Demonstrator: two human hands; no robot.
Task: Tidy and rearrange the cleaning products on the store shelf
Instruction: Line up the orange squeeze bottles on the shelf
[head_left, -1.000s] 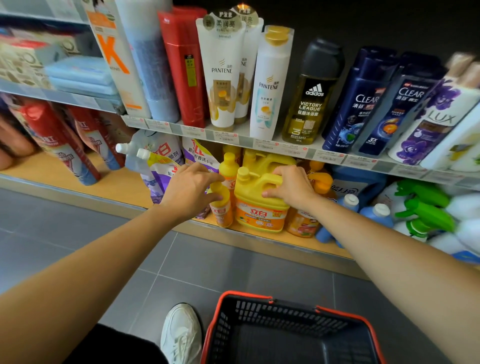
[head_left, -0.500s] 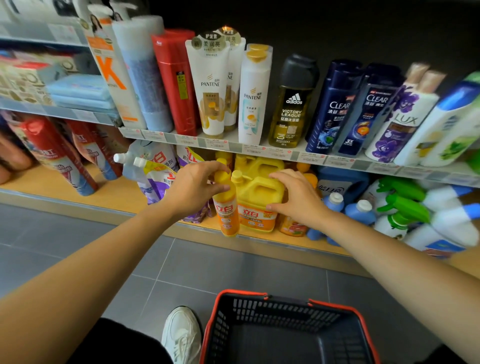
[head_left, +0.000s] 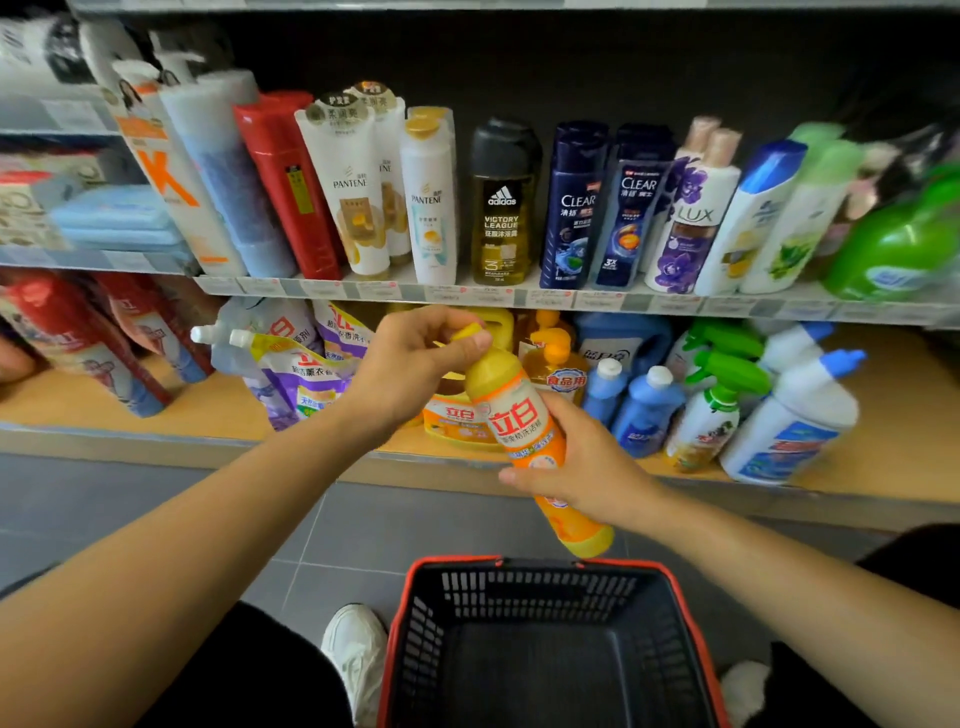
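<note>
**A:** Both hands are on the orange detergent bottle (head_left: 519, 415). It's off the lower shelf (head_left: 218, 405), tilted in the air just in front of it, above the red-rimmed basket (head_left: 467, 561).

**B:** The left hand (head_left: 410, 364) pinches the yellow cap end, and the right hand (head_left: 587, 467) has its fingers (head_left: 524, 475) curled round the lower body. A top-and-bottom grip, I'd say, to steady it and bring the label up for a look.

**A:** Behind it a yellow jug (head_left: 452, 421) stands on the shelf, with refill pouches (head_left: 306, 364) to its left and blue bottles (head_left: 644, 410) to its right.

**B:** It's a wood-toned shelf board, with shampoo bottles (head_left: 571, 208) on the tier above and grey tiled floor (head_left: 156, 499) below.
</note>
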